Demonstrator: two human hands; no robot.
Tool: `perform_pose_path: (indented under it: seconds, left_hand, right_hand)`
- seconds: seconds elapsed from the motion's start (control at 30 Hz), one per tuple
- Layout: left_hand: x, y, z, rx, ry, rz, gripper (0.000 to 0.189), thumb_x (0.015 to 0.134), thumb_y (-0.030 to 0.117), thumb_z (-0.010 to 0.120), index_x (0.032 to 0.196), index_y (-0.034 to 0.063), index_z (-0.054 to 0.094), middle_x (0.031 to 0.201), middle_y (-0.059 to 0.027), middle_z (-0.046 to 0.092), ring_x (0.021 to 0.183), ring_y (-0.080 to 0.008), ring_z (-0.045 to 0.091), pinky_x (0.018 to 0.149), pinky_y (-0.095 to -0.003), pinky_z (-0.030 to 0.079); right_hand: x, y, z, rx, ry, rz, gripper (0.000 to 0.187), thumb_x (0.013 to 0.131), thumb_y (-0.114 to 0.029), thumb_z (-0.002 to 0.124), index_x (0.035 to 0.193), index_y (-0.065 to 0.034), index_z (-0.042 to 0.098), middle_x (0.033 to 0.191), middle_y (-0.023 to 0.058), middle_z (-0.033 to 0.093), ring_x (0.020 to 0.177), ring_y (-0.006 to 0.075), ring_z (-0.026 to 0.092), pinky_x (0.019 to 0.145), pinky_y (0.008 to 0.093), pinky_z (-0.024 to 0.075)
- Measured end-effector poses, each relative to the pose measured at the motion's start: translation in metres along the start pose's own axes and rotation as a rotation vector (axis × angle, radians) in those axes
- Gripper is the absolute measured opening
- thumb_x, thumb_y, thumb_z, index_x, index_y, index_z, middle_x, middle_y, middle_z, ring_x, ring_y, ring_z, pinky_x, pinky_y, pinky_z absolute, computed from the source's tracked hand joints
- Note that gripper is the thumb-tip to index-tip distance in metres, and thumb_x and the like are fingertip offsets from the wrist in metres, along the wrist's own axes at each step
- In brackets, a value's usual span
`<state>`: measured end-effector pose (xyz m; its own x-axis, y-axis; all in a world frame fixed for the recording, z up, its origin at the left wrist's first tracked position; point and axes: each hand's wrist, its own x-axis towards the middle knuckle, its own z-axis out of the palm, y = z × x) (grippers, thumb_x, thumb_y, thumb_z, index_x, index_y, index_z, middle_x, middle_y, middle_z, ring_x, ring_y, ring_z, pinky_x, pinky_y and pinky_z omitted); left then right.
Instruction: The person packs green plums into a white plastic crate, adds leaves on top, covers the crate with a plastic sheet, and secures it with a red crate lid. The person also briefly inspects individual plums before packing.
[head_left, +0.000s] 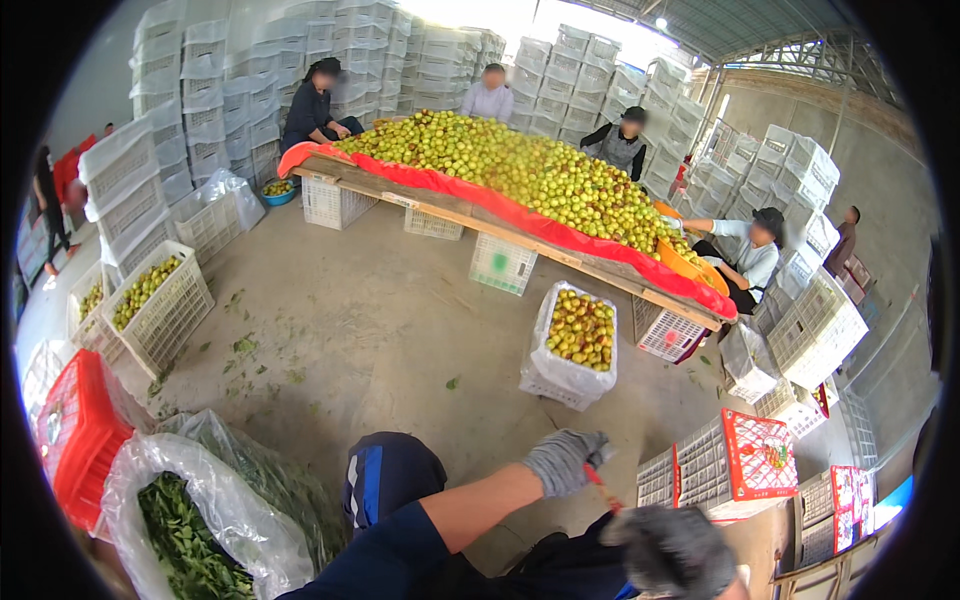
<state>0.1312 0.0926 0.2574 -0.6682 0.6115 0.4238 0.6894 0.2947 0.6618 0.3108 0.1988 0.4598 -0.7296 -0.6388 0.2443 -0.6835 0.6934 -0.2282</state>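
My left hand (564, 461), in a grey knit glove, reaches out over the floor with its fingers closed on a thin red strip (595, 478). The strip slants down to the fingertips of my right hand (682, 551), also gloved in grey. That right hand is blurred and curled, so its hold on the strip is unclear. Beyond my left hand stands a white plastic crate (566, 390), lined with clear film and full of green and brown fruit (581, 330). White crates with red printed panels (761, 457) stand to the right of my hands.
Fruit (487, 165) is heaped on a long wooden table with red cloth (600, 244); several people sit around it. At lower left are a plastic bag (255, 517) of green leaves (187, 532) and red panels (82, 435). Fruit-filled crates (169, 322) stand left; wrapped crate stacks (360, 60) line the back.
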Motion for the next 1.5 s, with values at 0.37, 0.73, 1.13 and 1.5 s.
perform_pose_path:
  seconds: [0.37, 0.73, 1.13, 1.5]
  left_hand:
    - [0.039, 0.140, -0.053, -0.146, -0.230, 0.073, 0.037, 0.089, 0.025, 0.062, 0.117, 0.0028, 0.051, 0.075, -0.0226, 0.065, 0.071, -0.0439, 0.065, 0.066, -0.0525, 0.051]
    - [0.074, 0.069, 0.057, -0.431, -0.293, 0.186, 0.042, 0.090, 0.012, 0.060, 0.131, 0.0028, 0.053, 0.106, -0.0244, 0.063, 0.094, -0.0426, 0.061, 0.082, -0.0484, 0.050]
    - [0.089, 0.042, -0.001, -0.240, -0.188, 0.256, 0.031, 0.100, 0.032, 0.050, 0.116, 0.0087, 0.062, 0.088, -0.0218, 0.066, 0.082, -0.0424, 0.064, 0.073, -0.0503, 0.051]
    - [0.027, -0.198, -0.038, 0.511, -0.561, -0.306, 0.025, 0.090, 0.026, 0.061, 0.107, 0.0098, 0.068, 0.105, -0.0193, 0.068, 0.100, -0.0373, 0.066, 0.087, -0.0457, 0.051]
  right_hand:
    - [-0.095, 0.037, -0.156, 1.050, 0.450, 0.035, 0.052, 0.107, -0.028, 0.034, 0.151, 0.0004, 0.032, 0.144, 0.0192, 0.050, 0.109, 0.0155, 0.063, 0.083, 0.0266, 0.0554]
    - [-0.138, 0.145, -0.171, 0.761, 1.071, 0.361, 0.048, 0.106, -0.010, 0.037, 0.152, -0.0002, 0.030, 0.056, -0.0032, 0.040, 0.036, 0.0039, 0.031, 0.032, 0.0178, 0.0349]
    - [-0.155, 0.241, -0.140, 0.253, 0.992, 0.688, 0.040, 0.101, -0.033, 0.057, 0.126, -0.0027, 0.063, 0.105, 0.0014, 0.066, 0.089, 0.0097, 0.058, 0.079, 0.0256, 0.0443]
    - [-0.004, 0.122, 0.132, 0.732, -0.090, 0.371, 0.065, 0.077, -0.024, 0.086, 0.130, -0.0097, 0.051, 0.103, 0.0078, 0.064, 0.091, 0.0183, 0.066, 0.078, 0.0322, 0.0555]
